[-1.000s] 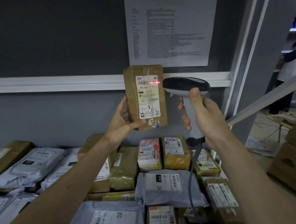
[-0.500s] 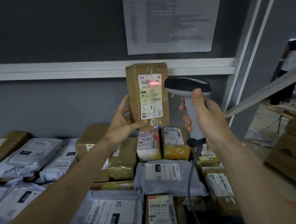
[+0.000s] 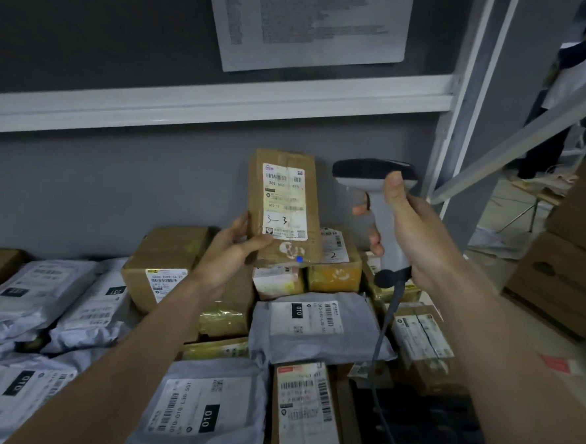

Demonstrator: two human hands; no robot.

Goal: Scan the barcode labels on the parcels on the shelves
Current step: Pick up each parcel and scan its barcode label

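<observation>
My left hand (image 3: 235, 249) grips the lower left corner of a tall brown cardboard parcel (image 3: 284, 207), held upright above the pile. Its white barcode label (image 3: 283, 200), marked "3—3" by hand, faces me. To its right, my right hand (image 3: 408, 229) grips the handle of a grey and black barcode scanner (image 3: 373, 173), thumb up near the head. The scanner head points left towards the parcel's top. No red scan line shows on the label. A grey cable (image 3: 386, 330) hangs from the scanner's base.
Below lie several grey poly mailers (image 3: 316, 326) and brown boxes (image 3: 165, 265) with labels. A printed sheet (image 3: 307, 20) is fixed to the dark board behind. A white shelf post (image 3: 460, 94) stands right. Stacked cartons (image 3: 569, 273) and a person (image 3: 582, 68) are at far right.
The parcel and the scanner have come lower, close above the pile. The red scan line that lay on the label's barcode has gone out.
</observation>
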